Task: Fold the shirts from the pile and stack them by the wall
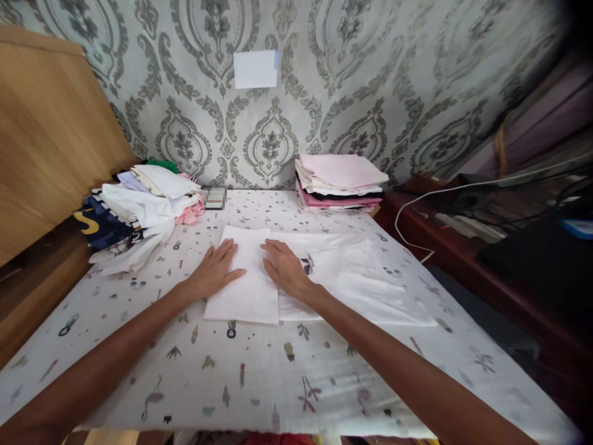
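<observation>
A white garment [352,266] with a small dark print lies spread flat on the patterned cloth. At its left end is a smooth white rectangle [245,296]; I cannot tell whether this is a folded part of the garment or a separate sheet. My left hand [215,270] rests palm down on the rectangle's left edge, fingers stretched out and thumb spread. On its right edge lies my right hand [285,266], fingers extended, with the wrist over the garment. Neither hand grasps anything.
A loose heap of clothes [143,204] sits back left beside a wooden cabinet [55,123]. Folded clothes [340,173] are stacked at the back right near the wall. A small blurred box [215,198] stands by the heap. A white cable [403,216] runs along the right side.
</observation>
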A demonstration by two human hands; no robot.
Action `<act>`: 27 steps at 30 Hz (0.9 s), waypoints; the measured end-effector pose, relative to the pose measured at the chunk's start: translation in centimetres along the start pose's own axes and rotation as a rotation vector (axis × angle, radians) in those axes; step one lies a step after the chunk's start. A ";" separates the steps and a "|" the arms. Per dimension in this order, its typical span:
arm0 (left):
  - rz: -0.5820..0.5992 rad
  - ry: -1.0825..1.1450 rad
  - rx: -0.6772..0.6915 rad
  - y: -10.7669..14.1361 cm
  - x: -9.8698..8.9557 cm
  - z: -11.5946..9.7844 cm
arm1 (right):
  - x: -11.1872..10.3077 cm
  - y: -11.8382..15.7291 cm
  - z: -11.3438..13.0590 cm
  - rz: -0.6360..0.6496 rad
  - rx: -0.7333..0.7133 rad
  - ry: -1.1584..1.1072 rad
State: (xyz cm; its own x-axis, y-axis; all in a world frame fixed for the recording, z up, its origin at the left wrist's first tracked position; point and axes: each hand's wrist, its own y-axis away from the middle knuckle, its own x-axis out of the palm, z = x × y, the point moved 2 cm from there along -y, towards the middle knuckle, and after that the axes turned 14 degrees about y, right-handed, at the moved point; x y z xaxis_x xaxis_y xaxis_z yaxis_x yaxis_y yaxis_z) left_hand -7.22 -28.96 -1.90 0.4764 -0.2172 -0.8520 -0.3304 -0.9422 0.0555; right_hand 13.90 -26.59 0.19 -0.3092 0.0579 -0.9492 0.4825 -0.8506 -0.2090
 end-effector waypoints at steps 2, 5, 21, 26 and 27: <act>0.017 0.010 -0.013 -0.1 0.1 0.3 | 1.4 -2.3 0.2 0.042 -0.053 0.068; -0.007 0.081 -0.003 0.1 -0.2 0.8 | 3.1 -5.0 -0.3 0.063 0.064 0.125; 0.197 0.142 0.303 -0.4 -0.2 -8.9 | 2.5 -10.0 -4.6 0.098 0.372 0.001; 0.262 -0.001 0.307 2.9 2.1 -11.0 | 1.7 -10.0 -4.5 0.089 0.332 -0.024; 0.249 -0.030 0.302 3.4 2.3 -11.0 | 1.6 -9.9 -4.3 0.087 0.322 -0.034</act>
State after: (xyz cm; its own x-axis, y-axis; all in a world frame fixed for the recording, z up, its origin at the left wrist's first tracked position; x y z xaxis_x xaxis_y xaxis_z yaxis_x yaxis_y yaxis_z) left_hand 1.74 -35.48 2.04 0.3292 -0.4178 -0.8468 -0.6595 -0.7436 0.1105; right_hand 12.18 -15.81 -0.26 -0.3086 -0.0349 -0.9506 0.2266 -0.9733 -0.0379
